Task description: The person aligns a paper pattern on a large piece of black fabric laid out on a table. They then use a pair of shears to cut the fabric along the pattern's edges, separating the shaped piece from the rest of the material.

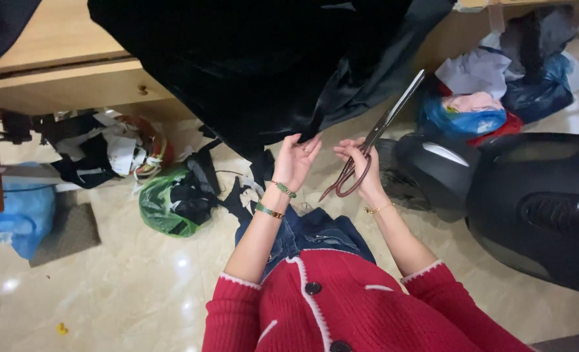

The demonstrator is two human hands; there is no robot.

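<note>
A big sheet of shiny black fabric [257, 65] hangs down off the wooden table [68, 78] in front of me. My left hand [296, 160] pinches the fabric's lower hanging edge, with green bracelets on the wrist. My right hand [358, 166] grips a pair of large tailor's scissors [384, 127] by their dark red handles. The long steel blades point up and to the right, close beside the fabric's edge. I wear a red knit cardigan with white trim.
A green plastic bag [172, 202] stuffed with black scraps lies on the shiny tile floor, left of my knees. More scraps and a blue bag [16, 215] sit under the table. A black scooter body [530, 202] stands at right, with bags of cloth [498, 98] behind it.
</note>
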